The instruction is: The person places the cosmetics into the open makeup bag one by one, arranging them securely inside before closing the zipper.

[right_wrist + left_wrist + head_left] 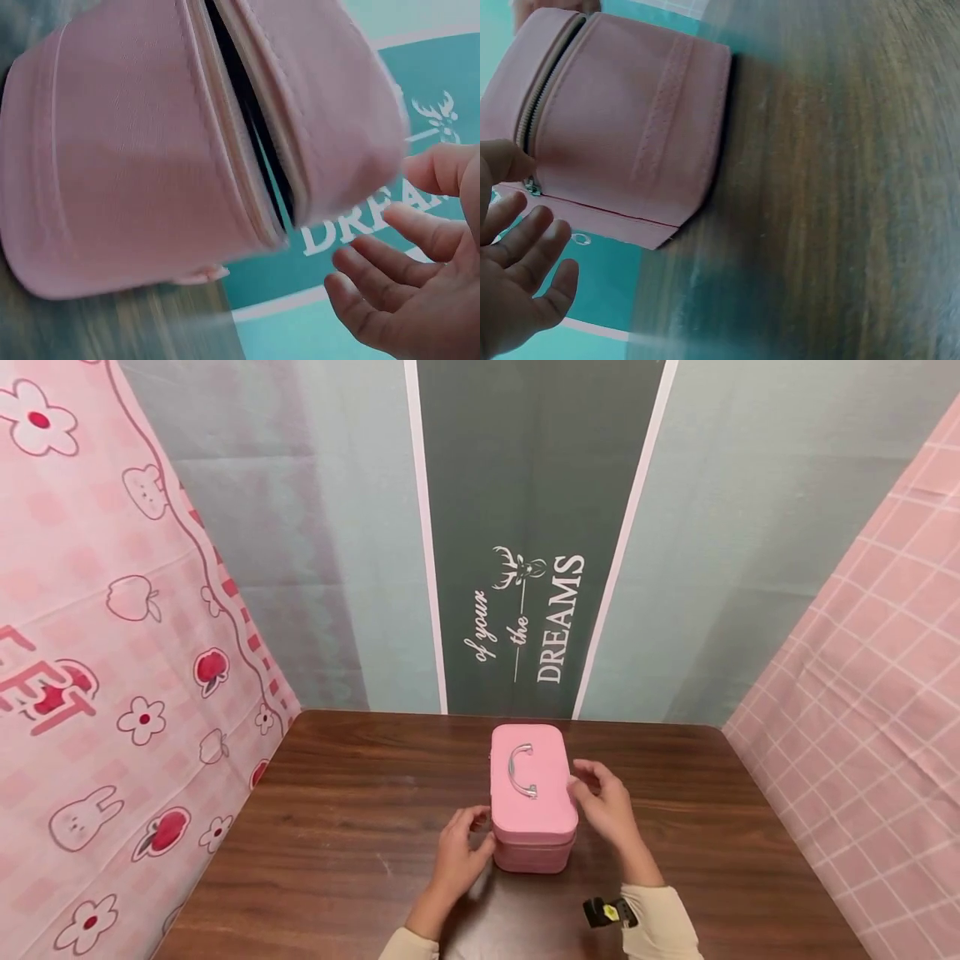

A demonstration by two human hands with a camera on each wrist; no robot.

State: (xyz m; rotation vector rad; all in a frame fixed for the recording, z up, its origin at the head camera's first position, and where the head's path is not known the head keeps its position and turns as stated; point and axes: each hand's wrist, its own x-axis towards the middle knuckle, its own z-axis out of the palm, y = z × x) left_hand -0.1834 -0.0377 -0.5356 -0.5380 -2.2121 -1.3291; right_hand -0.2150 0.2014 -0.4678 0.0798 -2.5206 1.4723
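Note:
A pink vanity case (pixel 551 810) with a silver carrying handle (pixel 513 770) on its lid stands upright on the table. Close against its left side is my left hand (pixel 457 857), its fingers loosely spread. In the left wrist view the thumb rests at the zip, beside a small metal zip pull (pixel 532 187). On the other side, my right hand (pixel 609 807) has its thumb at the lid (pixel 341 112), with the other fingers spread and off the case. The right wrist view shows the zip undone there, a dark gap between lid and body. The inside is hidden.
The case stands on a dark brown wooden table (pixel 360 802). Behind the table hangs a grey-green cloth (pixel 525 460) with printed lettering. Pink patterned cloths line the left and right sides. A black strap device (pixel 609 912) is at the right sleeve.

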